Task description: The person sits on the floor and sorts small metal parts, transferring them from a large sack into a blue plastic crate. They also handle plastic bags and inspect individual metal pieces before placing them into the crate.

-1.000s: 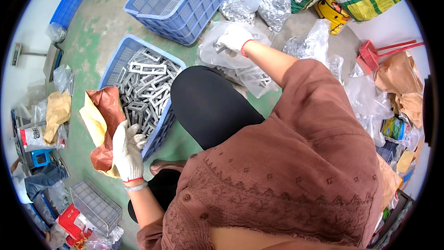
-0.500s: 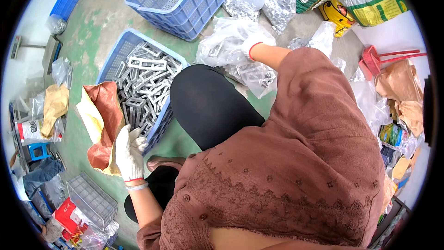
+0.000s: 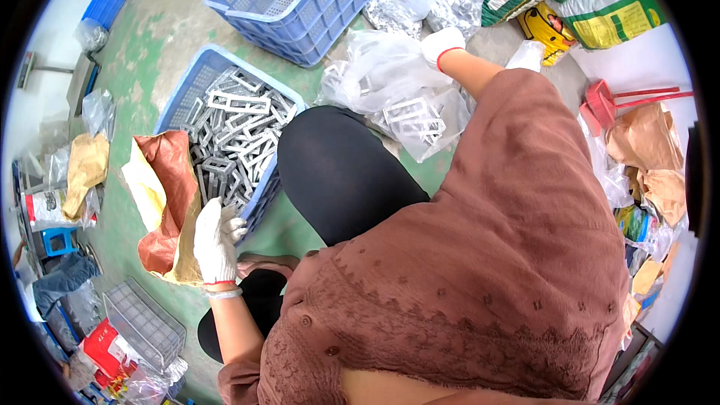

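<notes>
My left hand (image 3: 217,241), in a white knit glove with a red cuff, is beside the near corner of a blue basket. Its thumb and fingers are loosely bent and apart, with nothing seen in them. Against its outer side stands an open paper sack (image 3: 166,206), reddish-brown inside. Grey metal frames (image 3: 238,124) fill the blue basket (image 3: 169,101). Farther right, my gloved right hand (image 3: 444,48) is closed at the far edge of a clear plastic bag (image 3: 390,67); its fingertips are hidden. More frames (image 3: 414,120) show through the bag, near my knee.
A larger blue crate (image 3: 300,19) stands beyond the basket. Several filled clear bags (image 3: 450,4) and printed sacks (image 3: 611,11) lie at the far right. A red dustpan (image 3: 598,105) leans by the right wall. A grey wire basket (image 3: 146,322) sits at the near left.
My right hand has moved right and away from me, and the plastic bag has spread, showing more of the frames. My left hand has shifted slightly right, its fingers bent a little more.
</notes>
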Tool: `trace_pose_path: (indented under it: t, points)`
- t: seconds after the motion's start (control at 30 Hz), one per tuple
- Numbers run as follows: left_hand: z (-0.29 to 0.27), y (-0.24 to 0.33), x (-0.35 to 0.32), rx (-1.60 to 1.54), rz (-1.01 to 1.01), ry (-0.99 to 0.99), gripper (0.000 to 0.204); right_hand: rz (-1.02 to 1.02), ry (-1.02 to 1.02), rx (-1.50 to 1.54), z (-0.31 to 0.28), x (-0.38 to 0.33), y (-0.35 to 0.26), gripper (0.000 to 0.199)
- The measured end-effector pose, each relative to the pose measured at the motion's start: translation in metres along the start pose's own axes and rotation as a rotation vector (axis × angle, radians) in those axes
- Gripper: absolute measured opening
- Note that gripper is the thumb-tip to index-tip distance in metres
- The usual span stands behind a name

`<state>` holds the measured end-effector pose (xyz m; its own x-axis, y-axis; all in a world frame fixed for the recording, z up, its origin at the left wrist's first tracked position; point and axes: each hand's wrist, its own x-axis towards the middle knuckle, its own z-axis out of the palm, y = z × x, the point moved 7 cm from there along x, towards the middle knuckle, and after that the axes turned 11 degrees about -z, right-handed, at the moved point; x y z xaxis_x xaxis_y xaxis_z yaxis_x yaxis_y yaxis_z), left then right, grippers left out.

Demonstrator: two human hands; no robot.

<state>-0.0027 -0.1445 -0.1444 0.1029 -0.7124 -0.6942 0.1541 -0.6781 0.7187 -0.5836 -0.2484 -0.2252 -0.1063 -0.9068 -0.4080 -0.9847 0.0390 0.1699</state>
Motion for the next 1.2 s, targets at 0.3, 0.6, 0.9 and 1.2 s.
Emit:
trace_pose_path:
  t: [0.3,0.6,0.9,1.2]
  points:
    - [-0.013,0.001,0.004,0.027,0.021,-0.001,0.044,0.14,-0.051,0.266,-0.039,-0.031,0.104,0.055]
    - [-0.007,-0.005,0.008,0.066,0.002,0.022,0.043,-0.566,0.617,-0.237,-0.072,-0.095,-0.034,0.022]
    - [-0.011,-0.012,-0.001,0.083,-0.007,0.026,0.046,-0.515,0.29,-0.138,0.07,-0.048,-0.035,0.038]
    - [-0.026,-0.01,-0.005,0.064,0.008,0.027,0.043,-0.325,0.212,-0.163,0.05,-0.017,-0.046,0.016]
